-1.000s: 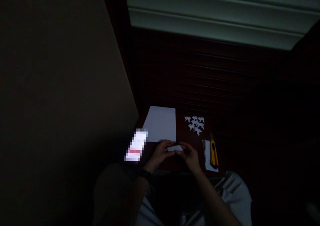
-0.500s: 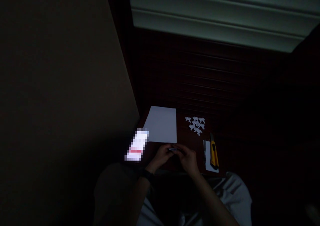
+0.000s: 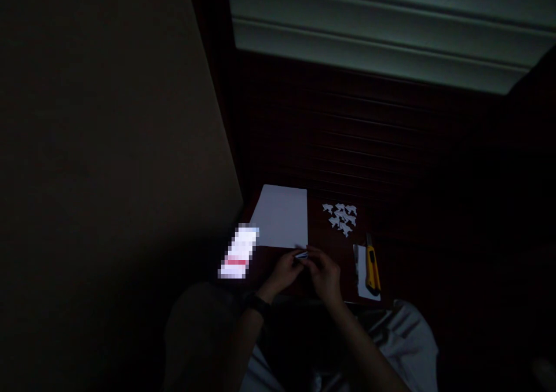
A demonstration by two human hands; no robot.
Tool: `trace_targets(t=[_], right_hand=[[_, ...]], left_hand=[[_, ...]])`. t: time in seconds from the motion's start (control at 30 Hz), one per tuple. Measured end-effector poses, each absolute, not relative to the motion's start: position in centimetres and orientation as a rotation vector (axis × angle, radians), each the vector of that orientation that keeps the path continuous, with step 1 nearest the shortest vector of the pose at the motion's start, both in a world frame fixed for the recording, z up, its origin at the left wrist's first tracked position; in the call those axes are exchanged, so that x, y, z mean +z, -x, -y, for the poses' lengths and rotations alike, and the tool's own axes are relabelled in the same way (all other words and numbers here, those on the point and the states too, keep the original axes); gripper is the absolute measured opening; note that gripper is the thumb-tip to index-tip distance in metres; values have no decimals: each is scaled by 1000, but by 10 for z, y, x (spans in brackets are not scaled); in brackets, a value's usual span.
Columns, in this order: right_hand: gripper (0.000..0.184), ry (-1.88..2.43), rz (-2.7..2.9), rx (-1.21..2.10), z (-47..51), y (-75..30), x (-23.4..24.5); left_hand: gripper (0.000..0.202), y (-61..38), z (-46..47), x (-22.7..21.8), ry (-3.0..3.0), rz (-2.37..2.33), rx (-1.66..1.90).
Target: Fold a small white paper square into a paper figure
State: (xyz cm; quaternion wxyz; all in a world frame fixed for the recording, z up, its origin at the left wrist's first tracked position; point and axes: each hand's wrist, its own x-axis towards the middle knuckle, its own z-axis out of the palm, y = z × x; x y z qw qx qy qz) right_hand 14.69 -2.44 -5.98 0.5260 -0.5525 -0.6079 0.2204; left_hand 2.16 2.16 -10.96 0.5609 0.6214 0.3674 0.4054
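A small folded piece of white paper [image 3: 302, 255] is pinched between my two hands, low over the dark table. My left hand [image 3: 284, 271] grips it from the left, with a dark band on that wrist. From the other side the fingers of my right hand [image 3: 325, 273] close on its right end. The fingertips partly cover the paper, and dim light hides its exact shape. Just beyond my hands lies a white sheet of paper [image 3: 282, 215]. Several small folded white paper pieces [image 3: 341, 215] sit in a cluster farther right.
A yellow and black utility knife [image 3: 372, 270] lies on a white paper strip [image 3: 362, 273] at the table's right. A lit, blurred phone screen [image 3: 238, 253] stands at the left. A wall [image 3: 130, 120] rises on the left; dark slatted panelling [image 3: 356, 125] is behind.
The folded paper has tilted and shows more of its white face. My fingers have shifted slightly around it. The view has moved a little; the other objects stay in place.
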Motion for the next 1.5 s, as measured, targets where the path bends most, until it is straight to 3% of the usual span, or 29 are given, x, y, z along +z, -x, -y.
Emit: trace_targets(t=[0.43, 0.67, 0.9, 1.5], right_hand=[[22, 1228, 1585, 488, 26, -140, -61], [24, 1215, 1645, 433, 25, -141, -55], [23, 1289, 1616, 368, 22, -150, -56], [25, 1239, 1673, 579, 16, -147, -52]], left_hand=[[42, -23, -19, -102, -1498, -839, 1050], [50, -17, -15, -92, -1107, -723, 939], [33, -4, -18, -74, -670, -545, 907], [16, -2, -18, -72, -641, -523, 1006]])
